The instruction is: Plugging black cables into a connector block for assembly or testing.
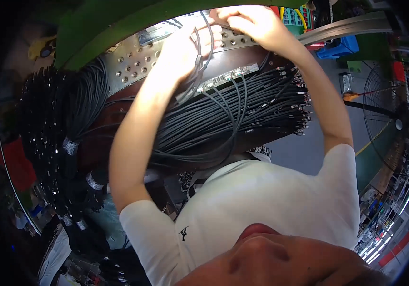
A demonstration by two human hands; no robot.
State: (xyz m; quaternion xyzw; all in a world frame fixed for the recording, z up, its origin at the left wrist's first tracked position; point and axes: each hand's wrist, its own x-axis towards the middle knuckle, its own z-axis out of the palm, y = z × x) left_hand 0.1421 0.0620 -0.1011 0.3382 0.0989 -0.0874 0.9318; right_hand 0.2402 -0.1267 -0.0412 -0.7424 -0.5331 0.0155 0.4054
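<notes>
At the top of the head view, both my hands are under a strong light that washes out detail. My left hand point(185, 50) is turned partly palm up with its fingers curled, and thin black cables point(199, 64) run across it. My right hand point(257, 28) is beside it with bent fingers, at a small brown piece point(220, 18); what its fingertips hold is hidden in glare. Just below is a metal strip fixture point(223, 80) with several cable plugs seated in it. A thick bundle of black cables point(204, 119) with metal plugs lies closer to me.
A metal plate with round holes point(133, 64) lies behind my left arm. More cable bundles point(88, 90) hang at the left, some tied with clear wrap. A green edge point(114, 28) crosses the top. At the right are a blue bin point(340, 46) and a fan point(399, 125).
</notes>
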